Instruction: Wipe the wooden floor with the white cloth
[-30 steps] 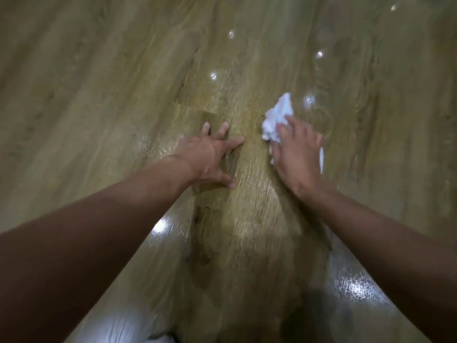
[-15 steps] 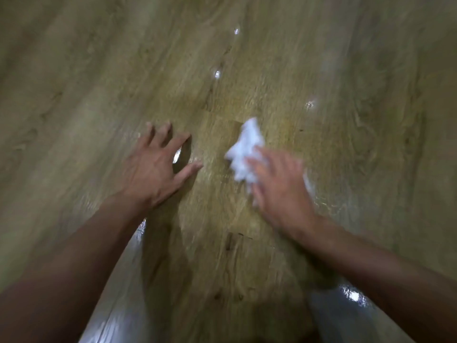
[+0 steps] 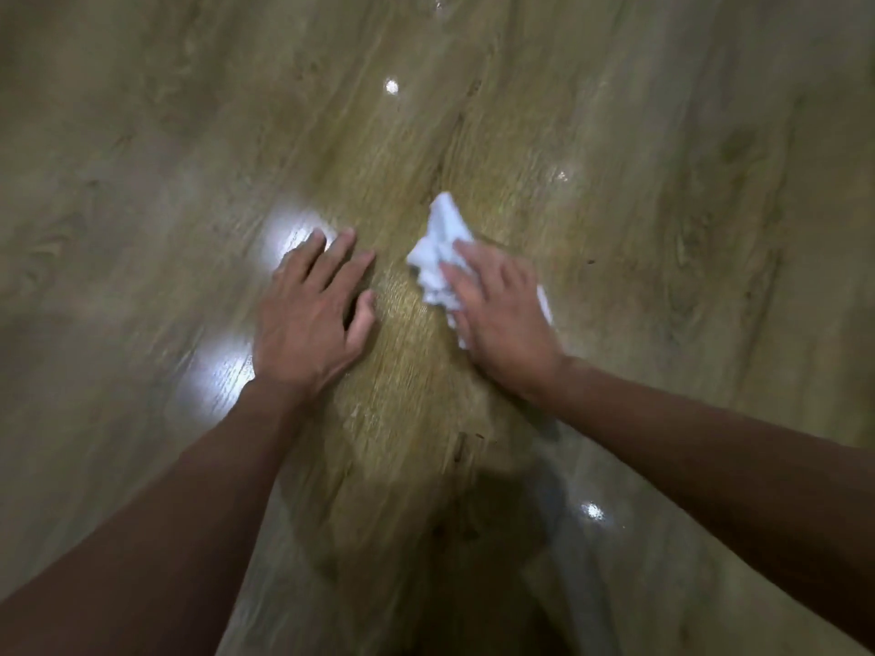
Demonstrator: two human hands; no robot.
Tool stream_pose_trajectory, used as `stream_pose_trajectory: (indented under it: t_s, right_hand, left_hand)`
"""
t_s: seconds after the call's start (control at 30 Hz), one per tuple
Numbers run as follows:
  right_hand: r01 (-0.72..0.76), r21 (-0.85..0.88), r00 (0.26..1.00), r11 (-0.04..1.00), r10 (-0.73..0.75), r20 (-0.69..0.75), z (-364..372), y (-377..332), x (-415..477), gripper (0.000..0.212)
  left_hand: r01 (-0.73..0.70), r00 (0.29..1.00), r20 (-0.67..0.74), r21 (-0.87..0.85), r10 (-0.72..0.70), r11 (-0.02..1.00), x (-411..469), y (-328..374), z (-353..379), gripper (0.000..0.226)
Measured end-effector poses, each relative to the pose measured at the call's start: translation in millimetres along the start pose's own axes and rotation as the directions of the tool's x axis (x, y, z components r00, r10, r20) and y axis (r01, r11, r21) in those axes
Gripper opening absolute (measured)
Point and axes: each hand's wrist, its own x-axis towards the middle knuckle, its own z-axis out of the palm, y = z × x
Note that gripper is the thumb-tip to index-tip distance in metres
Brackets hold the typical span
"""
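The person's 2 bare hands are down on the wooden floor (image 3: 663, 191), side by side and near each other without touching. The left hand (image 3: 310, 319) lies palm down on the boards, its fingers straight and slightly spread, holding nothing. The right hand (image 3: 504, 319) rests on top of the white cloth (image 3: 440, 250), its fingers laid nearly flat over it and pressing it to the floor. The cloth is crumpled; most of it sticks out beyond the fingertips and toward the left hand, and a small edge shows past the far side of the right hand. Bright light reflections (image 3: 391, 86) glint on the glossy boards, with larger glare patches beside the left hand.
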Motion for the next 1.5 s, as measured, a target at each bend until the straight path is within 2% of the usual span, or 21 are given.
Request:
stream_pose_trajectory:
  t_s: [0.1,0.17,0.2,0.27,0.33,0.37,0.5,0.6,0.7,0.77,0.87,0.93,1.03,1.1,1.13,1.17,1.23,1.3,1.33,1.43,1.5]
  right_hand:
    - [0.332,0.060,0.926,0.941,-0.337,0.170,-11,-8,-4,0.044]
    - [0.418,0.054,0.886,0.907,-0.420,0.197,-17,20,13,0.043]
    - [0.345,0.046,0.918,0.937,-0.348,0.190,-18,37,22,0.043]
    - [-0.057,0.071,0.996,0.996,0.053,0.067,-19,57,36,0.042]
    - [-0.408,0.062,0.909,0.911,0.411,-0.066,-11,51,45,0.041]
    - [-0.445,0.027,0.889,0.895,0.445,-0.102,-5,41,48,0.042]
    - [-0.114,0.109,0.990,0.987,0.123,-0.070,4,-20,61,0.047]
    - [0.121,0.136,0.991,0.983,-0.113,-0.068,13,-53,69,0.047]
    - [0.223,0.096,0.971,0.970,-0.213,-0.109,17,-40,85,0.049]
    - [0.156,0.045,0.983,0.987,-0.150,-0.109,12,-21,105,0.049]
    - [-0.194,0.103,0.973,0.976,0.204,-0.105,11,-19,155,0.045]
    - [-0.254,0.114,0.959,0.960,0.266,-0.098,15,-46,172,0.045]
    - [0.095,0.157,0.993,0.983,-0.082,-0.090,22,-69,170,0.049]
    - [0.388,0.161,0.920,0.907,-0.391,-0.016,19,-49,178,0.047]
    - [0.451,0.151,0.889,0.880,-0.458,0.014,16,-34,192,0.046]
    - [0.427,0.125,0.901,0.896,-0.433,0.024,13,-21,207,0.046]
    - [0.118,0.103,0.993,0.988,-0.116,-0.023,13,-9,236,0.046]
    - [-0.162,0.100,0.982,0.982,0.170,-0.077,19,-33,248,0.046]
    - [-0.168,0.110,0.981,0.980,0.178,-0.083,23,-52,247,0.045]
    - [0.223,0.276,0.974,0.935,-0.206,-0.089,26,-103,229,0.041]
    - [0.481,0.273,0.871,0.833,-0.490,-0.039,23,-97,229,0.042]
  left_hand:
    - [0.021,0.998,0.056,-0.017,-0.020,1.000,1,1,-4,0.050]
    - [0.033,0.996,0.085,-0.016,-0.032,0.999,2,3,-9,0.055]
    - [0.031,0.995,0.096,-0.012,-0.029,0.999,2,4,-11,0.056]
    - [0.041,0.993,0.112,-0.005,-0.041,0.999,3,5,-15,0.058]
    - [0.052,0.994,0.093,-0.009,-0.051,0.999,2,6,-13,0.059]
    - [0.060,0.995,0.076,-0.028,-0.058,0.998,2,6,-11,0.059]
    - [0.099,0.984,-0.125,-0.220,-0.128,0.971,5,-3,-7,0.049]
    - [0.111,0.965,-0.227,-0.114,-0.135,0.987,8,-22,-9,0.033]
    - [0.158,0.961,-0.223,-0.052,-0.166,0.986,11,-35,-12,0.029]
    - [0.166,0.963,-0.204,-0.063,-0.176,0.984,11,-35,-12,0.029]
    - [0.195,0.961,-0.181,-0.099,-0.210,0.976,10,-34,-14,0.029]
    - [0.214,0.954,-0.189,-0.114,-0.233,0.970,12,-36,-15,0.022]
    - [0.230,0.955,-0.175,-0.076,-0.240,0.970,14,-35,-15,0.016]
    - [0.235,0.959,-0.151,-0.041,-0.238,0.971,15,-33,-15,0.018]
    - [0.240,0.960,-0.141,-0.034,-0.242,0.970,15,-34,-15,0.019]
    - [0.241,0.961,-0.131,-0.027,-0.242,0.970,14,-34,-15,0.021]
    - [0.247,0.963,-0.112,-0.004,-0.246,0.969,14,-34,-16,0.026]
    - [0.252,0.962,-0.106,0.007,-0.250,0.968,14,-34,-16,0.030]
    - [0.254,0.962,-0.104,0.014,-0.251,0.967,14,-34,-17,0.031]
    - [0.258,0.961,-0.114,0.026,-0.253,0.966,15,-33,-17,0.028]
    - [0.267,0.959,-0.110,0.025,-0.262,0.963,14,-33,-16,0.026]
